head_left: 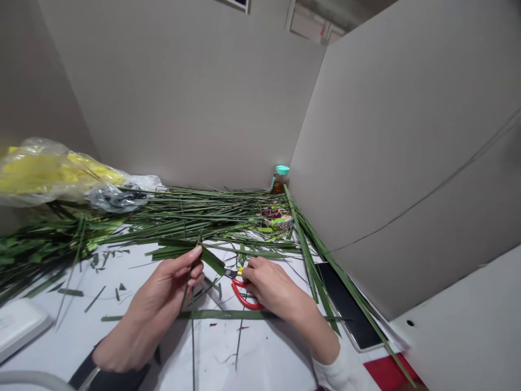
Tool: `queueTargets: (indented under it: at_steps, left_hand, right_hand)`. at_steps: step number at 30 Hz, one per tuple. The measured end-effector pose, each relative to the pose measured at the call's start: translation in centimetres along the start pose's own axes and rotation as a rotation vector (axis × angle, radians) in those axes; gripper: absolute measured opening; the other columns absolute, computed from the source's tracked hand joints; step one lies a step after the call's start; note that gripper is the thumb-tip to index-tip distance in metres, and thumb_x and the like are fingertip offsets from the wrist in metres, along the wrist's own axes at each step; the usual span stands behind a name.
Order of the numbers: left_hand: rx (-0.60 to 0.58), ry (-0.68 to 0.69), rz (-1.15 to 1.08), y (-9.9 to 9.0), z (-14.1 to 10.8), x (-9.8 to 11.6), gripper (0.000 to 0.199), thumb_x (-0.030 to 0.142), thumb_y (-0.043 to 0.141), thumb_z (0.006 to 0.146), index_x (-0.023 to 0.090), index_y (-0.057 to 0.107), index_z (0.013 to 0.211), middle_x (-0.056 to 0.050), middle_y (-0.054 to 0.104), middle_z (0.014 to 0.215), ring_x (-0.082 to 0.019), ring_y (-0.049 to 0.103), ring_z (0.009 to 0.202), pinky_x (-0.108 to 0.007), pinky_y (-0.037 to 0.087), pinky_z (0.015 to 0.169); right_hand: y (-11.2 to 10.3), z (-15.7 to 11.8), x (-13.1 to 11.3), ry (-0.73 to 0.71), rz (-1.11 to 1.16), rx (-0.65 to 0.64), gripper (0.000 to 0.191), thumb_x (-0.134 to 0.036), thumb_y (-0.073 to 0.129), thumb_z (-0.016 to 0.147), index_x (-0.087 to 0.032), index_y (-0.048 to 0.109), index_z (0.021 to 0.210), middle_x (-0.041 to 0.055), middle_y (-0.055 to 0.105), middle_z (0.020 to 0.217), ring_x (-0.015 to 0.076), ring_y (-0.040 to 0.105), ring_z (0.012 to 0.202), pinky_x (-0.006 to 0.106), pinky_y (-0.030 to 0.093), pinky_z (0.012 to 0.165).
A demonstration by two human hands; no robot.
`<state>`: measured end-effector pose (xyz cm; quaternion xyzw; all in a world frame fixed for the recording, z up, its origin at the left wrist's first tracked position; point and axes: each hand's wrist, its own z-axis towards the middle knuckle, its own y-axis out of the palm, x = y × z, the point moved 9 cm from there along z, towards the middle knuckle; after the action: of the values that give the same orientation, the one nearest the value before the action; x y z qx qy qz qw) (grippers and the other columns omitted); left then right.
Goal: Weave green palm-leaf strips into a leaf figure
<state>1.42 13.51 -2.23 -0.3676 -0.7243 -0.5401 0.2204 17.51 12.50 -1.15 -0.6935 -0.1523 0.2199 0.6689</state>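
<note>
My left hand [163,301] pinches a narrow green leaf blade [212,260] between thumb and fingers, and its long end hangs below the hand. My right hand [271,285] rests closed over red-handled scissors [244,297] with a yellow part near the pivot. A flat green leaf strip [211,315] lies on the white table [260,347] under both hands. Behind them spreads a large heap of long green leaves [195,217]. Short cut leaf pieces are scattered on the table at the left.
A yellow item in clear plastic [49,174] and a grey plastic bag [116,198] lie at the back left. A teal-capped bottle [280,180] stands in the corner. A black phone [345,304] lies at the right, beside a grey partition wall [407,163].
</note>
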Motion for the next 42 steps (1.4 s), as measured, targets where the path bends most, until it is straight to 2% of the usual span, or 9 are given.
queueTargets:
  at_steps: [5, 9, 12, 17, 20, 27, 31, 36, 42]
  left_hand:
    - [-0.039, -0.002, 0.020, 0.5, -0.3, -0.1, 0.013, 0.020, 0.068, 0.093, 0.016, 0.064, 0.081, 0.008, 0.060, 0.067, -0.007, 0.052, 0.046, -0.020, 0.047, 0.041]
    - [-0.038, -0.007, 0.051, 0.4, -0.4, 0.0, 0.022, 0.015, 0.068, 0.091, 0.017, 0.061, 0.071, 0.010, 0.055, 0.059, -0.008, 0.051, 0.045, -0.020, 0.047, 0.042]
    - [-0.011, 0.012, 0.057, 0.3, -0.5, 0.1, 0.023, 0.006, 0.065, 0.089, 0.016, 0.062, 0.068, 0.008, 0.054, 0.057, -0.008, 0.052, 0.046, -0.019, 0.049, 0.043]
    - [0.006, -0.009, 0.091, 0.8, -1.1, -0.3, 0.017, 0.009, 0.074, 0.072, 0.014, 0.065, 0.059, 0.002, 0.055, 0.055, -0.011, 0.050, 0.047, -0.022, 0.054, 0.043]
    - [0.014, -0.036, 0.134, 0.9, -1.1, -0.6, 0.021, 0.015, 0.084, 0.061, 0.013, 0.065, 0.053, 0.001, 0.052, 0.053, -0.011, 0.046, 0.048, -0.022, 0.052, 0.040]
    - [0.079, -0.057, 0.168, 0.2, -0.8, -0.7, 0.024, 0.019, 0.091, 0.046, 0.014, 0.068, 0.054, 0.002, 0.051, 0.051, -0.011, 0.043, 0.048, -0.022, 0.052, 0.038]
    - [0.104, -0.060, 0.166, 0.2, -1.2, -0.9, 0.016, 0.017, 0.085, 0.051, 0.011, 0.070, 0.055, 0.000, 0.052, 0.051, -0.011, 0.044, 0.048, -0.022, 0.052, 0.038]
    - [0.103, -0.041, 0.129, 0.7, -1.6, -0.6, 0.017, 0.011, 0.077, 0.062, 0.013, 0.065, 0.051, 0.000, 0.050, 0.053, -0.012, 0.045, 0.048, -0.022, 0.051, 0.040]
    - [0.043, 0.018, 0.071, 0.5, -1.1, 0.2, 0.015, 0.012, 0.077, 0.068, 0.015, 0.066, 0.059, 0.002, 0.052, 0.058, -0.011, 0.045, 0.051, -0.022, 0.052, 0.044]
  right_hand:
    - [-0.9, -0.2, -0.7, -0.058, 0.051, 0.036, 0.009, -0.022, 0.062, 0.098, -0.016, 0.067, 0.101, 0.0047, 0.067, 0.107, 0.0196, 0.064, 0.096, 0.038, 0.055, 0.083]
    - [-0.9, -1.3, -2.7, -0.226, 0.142, -0.018, 0.020, -0.008, 0.062, 0.092, -0.024, 0.072, 0.097, 0.0002, 0.065, 0.102, 0.0155, 0.058, 0.096, 0.026, 0.046, 0.080]
    - [-0.4, -2.1, -3.6, -0.262, 0.163, -0.053, 0.018, -0.011, 0.064, 0.092, -0.026, 0.074, 0.096, -0.0011, 0.065, 0.096, 0.0136, 0.057, 0.088, 0.022, 0.041, 0.072]
    - [-0.5, -2.1, -3.7, -0.209, 0.127, -0.007, 0.017, -0.020, 0.064, 0.096, -0.020, 0.071, 0.081, 0.0010, 0.064, 0.089, 0.0158, 0.055, 0.088, 0.025, 0.040, 0.075]
    - [-1.1, -2.4, -3.4, -0.199, 0.135, 0.013, 0.013, -0.023, 0.066, 0.097, -0.021, 0.071, 0.084, -0.0007, 0.065, 0.093, 0.0142, 0.057, 0.090, 0.022, 0.041, 0.076]
    - [0.0, -3.5, -3.1, -0.164, 0.088, 0.096, 0.009, -0.022, 0.064, 0.097, -0.020, 0.067, 0.089, 0.0022, 0.063, 0.110, 0.0199, 0.055, 0.115, 0.031, 0.039, 0.107]
    - [0.6, -3.4, -4.5, -0.240, 0.062, 0.121, 0.011, -0.016, 0.055, 0.102, -0.017, 0.065, 0.098, 0.0057, 0.063, 0.114, 0.0206, 0.052, 0.122, 0.032, 0.033, 0.116]
    - [-1.5, -2.9, -5.2, -0.297, 0.120, 0.142, 0.015, -0.007, 0.056, 0.093, -0.013, 0.064, 0.104, 0.0103, 0.066, 0.106, 0.0249, 0.058, 0.102, 0.040, 0.047, 0.099]
    - [-4.1, -2.9, -4.7, -0.314, 0.384, 0.236, 0.014, -0.005, 0.060, 0.086, -0.016, 0.064, 0.093, 0.0084, 0.068, 0.095, 0.0232, 0.061, 0.090, 0.038, 0.048, 0.086]
